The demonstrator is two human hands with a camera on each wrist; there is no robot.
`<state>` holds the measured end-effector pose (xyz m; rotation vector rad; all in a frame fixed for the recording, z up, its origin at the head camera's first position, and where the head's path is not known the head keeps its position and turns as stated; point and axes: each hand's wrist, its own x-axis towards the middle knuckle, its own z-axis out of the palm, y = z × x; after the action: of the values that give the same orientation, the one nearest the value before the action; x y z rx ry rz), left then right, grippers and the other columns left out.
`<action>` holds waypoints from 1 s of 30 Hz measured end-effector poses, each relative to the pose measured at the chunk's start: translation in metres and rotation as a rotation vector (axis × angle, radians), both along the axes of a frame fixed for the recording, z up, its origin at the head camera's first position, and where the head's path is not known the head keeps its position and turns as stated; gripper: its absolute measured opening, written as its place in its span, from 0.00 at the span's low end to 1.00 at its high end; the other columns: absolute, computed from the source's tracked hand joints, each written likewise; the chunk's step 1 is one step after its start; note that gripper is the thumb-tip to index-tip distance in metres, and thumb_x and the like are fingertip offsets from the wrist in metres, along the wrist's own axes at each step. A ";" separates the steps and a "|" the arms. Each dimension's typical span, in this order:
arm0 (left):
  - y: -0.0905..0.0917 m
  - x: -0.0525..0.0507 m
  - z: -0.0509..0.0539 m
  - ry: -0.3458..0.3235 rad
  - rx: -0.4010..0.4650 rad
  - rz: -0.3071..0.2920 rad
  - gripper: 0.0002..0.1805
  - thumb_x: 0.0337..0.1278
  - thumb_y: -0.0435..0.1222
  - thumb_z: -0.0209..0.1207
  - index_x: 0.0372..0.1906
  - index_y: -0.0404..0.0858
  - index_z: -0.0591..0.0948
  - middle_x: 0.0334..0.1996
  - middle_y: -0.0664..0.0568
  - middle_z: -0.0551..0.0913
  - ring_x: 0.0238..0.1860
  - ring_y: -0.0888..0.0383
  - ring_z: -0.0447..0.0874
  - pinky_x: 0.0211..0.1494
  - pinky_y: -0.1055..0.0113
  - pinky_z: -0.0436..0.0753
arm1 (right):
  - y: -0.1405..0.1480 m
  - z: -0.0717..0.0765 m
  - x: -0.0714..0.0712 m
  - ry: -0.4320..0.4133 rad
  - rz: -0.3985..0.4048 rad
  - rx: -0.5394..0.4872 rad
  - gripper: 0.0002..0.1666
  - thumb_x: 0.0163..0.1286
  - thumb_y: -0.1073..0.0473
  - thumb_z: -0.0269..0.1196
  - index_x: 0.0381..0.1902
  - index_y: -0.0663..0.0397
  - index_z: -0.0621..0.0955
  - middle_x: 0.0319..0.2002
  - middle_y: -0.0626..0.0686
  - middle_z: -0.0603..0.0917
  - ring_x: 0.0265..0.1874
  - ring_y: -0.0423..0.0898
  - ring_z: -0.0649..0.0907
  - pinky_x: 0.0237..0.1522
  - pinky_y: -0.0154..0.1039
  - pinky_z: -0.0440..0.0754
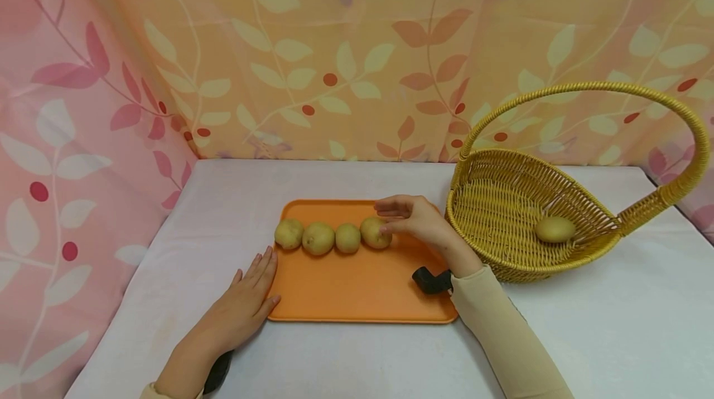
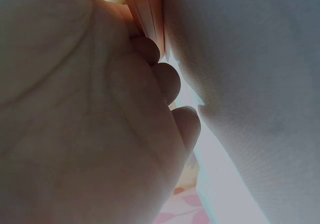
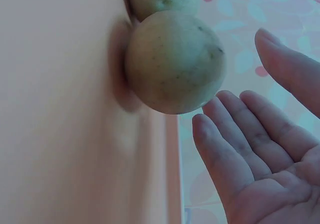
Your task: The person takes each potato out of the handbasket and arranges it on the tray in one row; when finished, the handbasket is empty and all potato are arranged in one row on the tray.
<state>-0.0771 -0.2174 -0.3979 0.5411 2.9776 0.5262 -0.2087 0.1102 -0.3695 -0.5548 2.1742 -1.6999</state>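
Note:
Several potatoes stand in a row along the upper part of an orange tray (image 1: 346, 290). My right hand (image 1: 415, 220) is over the rightmost potato (image 1: 370, 233), thumb spread away from the fingers. In the right wrist view that potato (image 3: 172, 64) shows close to the fingertips, which do not curl round it; whether one touches it I cannot tell. At the tray's left edge, my left hand (image 1: 241, 305) lies with fingers extended against the rim, holding nothing. Its fingers (image 2: 167, 84) are by the orange rim in the left wrist view.
Right of the tray stands a yellow wicker basket (image 1: 496, 201) with a tall arched handle (image 1: 580, 87). A single potato (image 1: 555, 229) lies inside it. A black wrist device (image 1: 432, 281) sits at my right cuff. Floral cloth (image 1: 334, 77) hangs behind the white table (image 1: 357, 362).

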 end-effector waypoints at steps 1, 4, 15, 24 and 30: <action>0.000 0.000 0.000 0.001 0.000 -0.001 0.36 0.66 0.40 0.54 0.71 0.28 0.53 0.73 0.40 0.50 0.71 0.40 0.48 0.65 0.36 0.52 | 0.000 0.001 0.000 -0.005 -0.003 -0.012 0.28 0.58 0.69 0.66 0.58 0.69 0.74 0.57 0.66 0.76 0.56 0.55 0.77 0.55 0.44 0.75; 0.000 0.000 0.000 0.003 0.002 -0.004 0.36 0.66 0.40 0.54 0.71 0.28 0.54 0.73 0.39 0.50 0.71 0.40 0.48 0.65 0.36 0.52 | -0.001 0.003 0.002 -0.005 -0.005 -0.036 0.28 0.59 0.71 0.65 0.58 0.71 0.73 0.57 0.68 0.75 0.56 0.57 0.76 0.53 0.42 0.77; 0.001 0.000 -0.001 0.005 0.004 -0.003 0.36 0.66 0.40 0.53 0.72 0.28 0.53 0.73 0.40 0.49 0.71 0.41 0.48 0.65 0.36 0.52 | 0.008 0.029 0.013 0.069 -0.033 -0.108 0.26 0.59 0.71 0.65 0.57 0.69 0.75 0.55 0.65 0.78 0.56 0.61 0.76 0.49 0.39 0.80; -0.001 0.000 0.001 -0.001 0.003 0.002 0.36 0.67 0.40 0.53 0.72 0.29 0.53 0.73 0.41 0.49 0.71 0.40 0.47 0.65 0.36 0.52 | 0.042 0.053 0.024 0.137 -0.110 -0.031 0.27 0.59 0.68 0.67 0.57 0.67 0.76 0.56 0.61 0.78 0.53 0.51 0.79 0.49 0.38 0.79; 0.000 0.000 0.002 -0.005 0.003 0.000 0.36 0.67 0.40 0.52 0.72 0.29 0.53 0.73 0.40 0.49 0.71 0.40 0.47 0.65 0.36 0.52 | 0.072 0.061 0.034 0.187 -0.149 0.026 0.26 0.60 0.66 0.67 0.56 0.68 0.76 0.53 0.59 0.80 0.49 0.45 0.82 0.47 0.35 0.80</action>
<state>-0.0771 -0.2175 -0.3960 0.5393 2.9723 0.5312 -0.1750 0.1825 -0.3086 -0.5788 2.4203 -1.7545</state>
